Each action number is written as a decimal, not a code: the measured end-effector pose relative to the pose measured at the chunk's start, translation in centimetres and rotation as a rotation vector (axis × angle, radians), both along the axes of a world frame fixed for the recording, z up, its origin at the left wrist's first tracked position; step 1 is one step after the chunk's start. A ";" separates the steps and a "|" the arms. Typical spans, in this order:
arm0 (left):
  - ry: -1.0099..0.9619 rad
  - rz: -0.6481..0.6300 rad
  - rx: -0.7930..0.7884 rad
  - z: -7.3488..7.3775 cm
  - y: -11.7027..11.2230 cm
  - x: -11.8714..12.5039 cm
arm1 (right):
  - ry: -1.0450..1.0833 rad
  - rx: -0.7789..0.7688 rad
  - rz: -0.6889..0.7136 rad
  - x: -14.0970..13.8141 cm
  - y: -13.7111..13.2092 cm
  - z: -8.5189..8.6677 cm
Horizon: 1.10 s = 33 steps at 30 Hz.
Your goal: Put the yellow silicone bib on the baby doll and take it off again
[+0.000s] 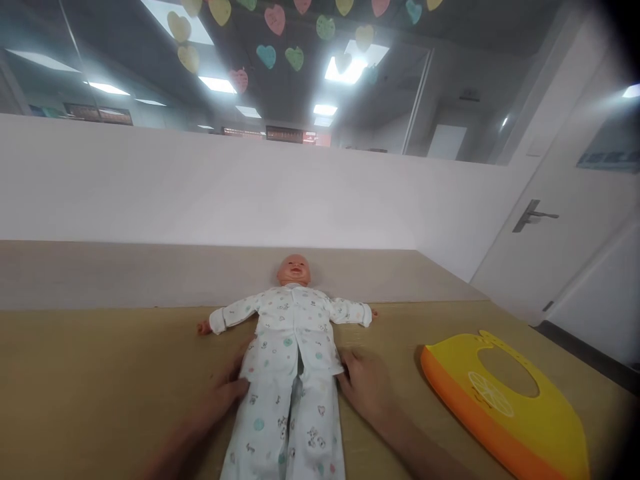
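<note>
A baby doll (294, 270) lies on its back on the table, head away from me and arms spread wide. It wears a white printed long-sleeved shirt (287, 317) and matching trousers (315, 427). The shirt's front parts below the chest, leaving a narrow gap near the hem. My left hand (231, 383) grips the shirt's side by the doll's hip, thumb showing and fingertips partly hidden by cloth. On the opposite side, my right hand (364, 383) has its fingers closed at the shirt's lower edge. Both hands are slightly blurred.
A yellow and orange silicone bib (530, 407) lies on the tan tabletop (100, 387) at right. Behind the table stands a low white wall (210, 187) topped by glass with paper hearts (275, 20). A white door with a metal handle (535, 215) is at right.
</note>
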State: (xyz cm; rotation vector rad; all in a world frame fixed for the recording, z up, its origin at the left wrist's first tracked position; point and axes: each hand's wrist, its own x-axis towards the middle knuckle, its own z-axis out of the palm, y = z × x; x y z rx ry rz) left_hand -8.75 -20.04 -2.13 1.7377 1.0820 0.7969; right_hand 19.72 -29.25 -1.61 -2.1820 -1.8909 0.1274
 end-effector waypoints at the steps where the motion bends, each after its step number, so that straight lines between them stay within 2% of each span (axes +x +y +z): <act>1: 0.007 -0.044 0.025 -0.2 0.3 -0.2 | 0.004 0.001 0.011 0.0 0.0 -0.1; 3: 0.021 -0.066 0.051 -0.5 0.6 -0.5 | 0.045 0.022 0.059 0.0 -0.1 -0.4; 6: 0.076 0.052 0.091 -1.2 0.5 -0.1 | 0.182 0.096 0.134 0.0 -0.1 -0.8; 11: 0.220 0.231 0.181 -2.0 -0.1 1.2 | 0.448 0.176 0.140 0.3 0.3 -1.7; 14: 0.330 0.295 0.209 -1.5 -0.4 1.4 | 0.550 0.209 0.114 0.6 0.8 -2.3; 18: 0.558 0.351 0.177 0.1 -0.7 0.8 | 0.548 0.204 0.046 0.9 0.9 -2.5; 22: 0.804 0.319 0.210 1.7 -1.2 0.8 | 0.475 0.192 0.007 1.3 0.7 -2.3; 26: 0.961 0.226 0.243 2.2 -1.8 1.3 | 0.427 0.170 -0.011 1.4 0.6 -2.4; 33: 0.947 0.185 0.235 1.8 -1.9 1.1 | 0.330 0.096 0.133 0.8 0.1 -2.4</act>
